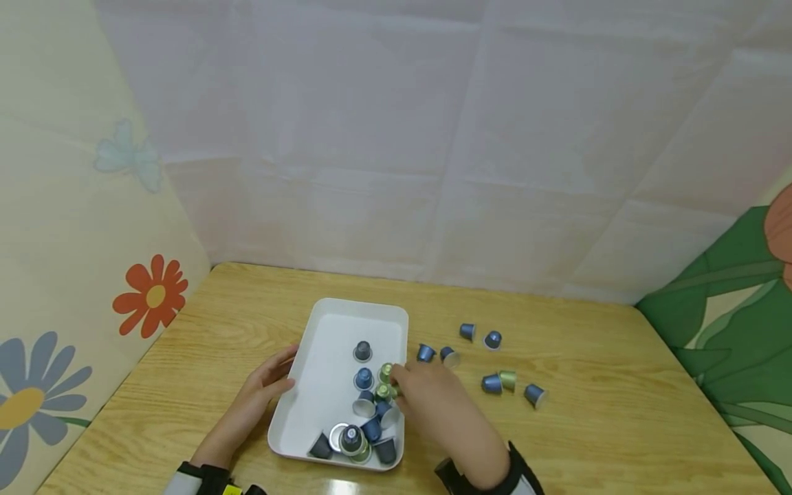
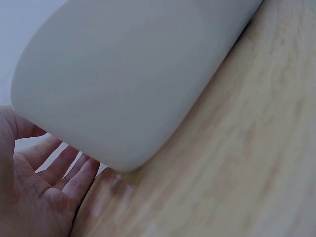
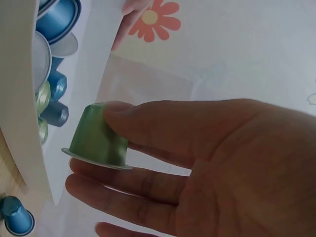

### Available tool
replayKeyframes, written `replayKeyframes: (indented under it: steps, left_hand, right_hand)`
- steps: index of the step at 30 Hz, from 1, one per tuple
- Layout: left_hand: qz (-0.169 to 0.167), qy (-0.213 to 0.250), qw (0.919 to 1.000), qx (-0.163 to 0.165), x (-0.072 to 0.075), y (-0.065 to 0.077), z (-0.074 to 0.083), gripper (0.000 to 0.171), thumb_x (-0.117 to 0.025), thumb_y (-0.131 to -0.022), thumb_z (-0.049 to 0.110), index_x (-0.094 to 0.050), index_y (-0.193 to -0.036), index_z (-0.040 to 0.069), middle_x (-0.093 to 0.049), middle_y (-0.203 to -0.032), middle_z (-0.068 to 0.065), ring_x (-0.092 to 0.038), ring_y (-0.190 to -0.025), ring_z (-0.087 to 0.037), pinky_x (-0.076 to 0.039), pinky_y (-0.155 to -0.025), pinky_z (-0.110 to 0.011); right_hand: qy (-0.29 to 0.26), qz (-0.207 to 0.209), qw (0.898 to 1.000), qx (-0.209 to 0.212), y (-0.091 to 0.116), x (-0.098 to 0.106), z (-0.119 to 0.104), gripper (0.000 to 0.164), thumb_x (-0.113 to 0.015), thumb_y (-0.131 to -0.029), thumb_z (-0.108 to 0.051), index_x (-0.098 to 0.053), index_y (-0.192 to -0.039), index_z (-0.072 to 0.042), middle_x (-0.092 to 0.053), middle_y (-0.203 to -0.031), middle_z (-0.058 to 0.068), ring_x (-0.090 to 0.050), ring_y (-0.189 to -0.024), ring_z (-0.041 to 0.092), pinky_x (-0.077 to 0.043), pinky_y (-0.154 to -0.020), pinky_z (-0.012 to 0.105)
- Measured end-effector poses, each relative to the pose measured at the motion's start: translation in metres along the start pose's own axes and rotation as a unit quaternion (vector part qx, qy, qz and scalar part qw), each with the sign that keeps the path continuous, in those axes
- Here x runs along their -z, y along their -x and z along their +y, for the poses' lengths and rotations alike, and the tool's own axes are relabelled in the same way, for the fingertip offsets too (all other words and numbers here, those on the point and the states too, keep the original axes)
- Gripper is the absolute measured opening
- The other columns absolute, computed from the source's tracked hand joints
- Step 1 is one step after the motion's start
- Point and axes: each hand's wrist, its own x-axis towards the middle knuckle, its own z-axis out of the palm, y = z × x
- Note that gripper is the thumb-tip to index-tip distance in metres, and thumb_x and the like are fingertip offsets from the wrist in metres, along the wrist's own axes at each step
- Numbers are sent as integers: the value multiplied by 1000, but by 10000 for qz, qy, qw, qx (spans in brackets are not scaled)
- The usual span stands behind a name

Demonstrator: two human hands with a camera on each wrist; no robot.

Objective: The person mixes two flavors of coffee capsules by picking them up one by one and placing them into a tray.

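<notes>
In the right wrist view my right hand (image 3: 222,153) pinches a green coffee capsule (image 3: 96,136) between thumb and fingers, its rimmed end towards the fingers. In the head view that hand (image 1: 436,395) is over the right edge of a white tray (image 1: 315,378), its fingertips partly hidden. My left hand (image 1: 262,381) rests against the tray's left side; in the left wrist view its fingers (image 2: 61,163) touch the tray edge and their tips are hidden behind it. Several capsules lie in the tray, among them a blue one (image 1: 364,377), a dark one (image 1: 362,350) and green ones (image 1: 386,372).
Right of the tray, several blue capsules (image 1: 491,383) and a green capsule (image 1: 508,379) lie scattered on the wooden table (image 1: 594,412). A pale cloth (image 1: 383,151) hangs behind the table, with flower-printed panels at both sides.
</notes>
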Motion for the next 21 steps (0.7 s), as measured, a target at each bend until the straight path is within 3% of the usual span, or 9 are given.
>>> replayKeyframes:
  steps: [3,12,21]
  left_hand:
    - [7,6,10000,1,0,0,-1,58,-56,-98,11,-35,-152,3,-34,-155,-20,-31,-141,-38,-40,-102,-39]
    - [32,44,9999,-90,-1,0,-1,58,-56,-97,8,-35,-151,1,-35,-154,-22,-32,-140,-38,-44,-92,-25]
    - [34,9,9998,-212,-1,1,0,58,-56,-97,7,-35,-151,-2,-36,-153,-23,-33,-139,-38,-44,-93,-23]
  right_hand:
    - [2,-40,10000,79,-1,-2,-4,21,-81,-81,-18,-67,-96,-11,-62,-81,-1,-59,-71,15,-49,-64,32]
    - [84,-257,9990,343,-6,-11,-18,18,-80,-83,-21,-71,-97,-16,-65,-83,-4,-60,-72,11,-51,-70,31]
    - [151,-106,9987,476,-6,-19,-28,19,-80,-82,-24,-73,-99,-17,-65,-83,-5,-59,-74,10,-49,-68,29]
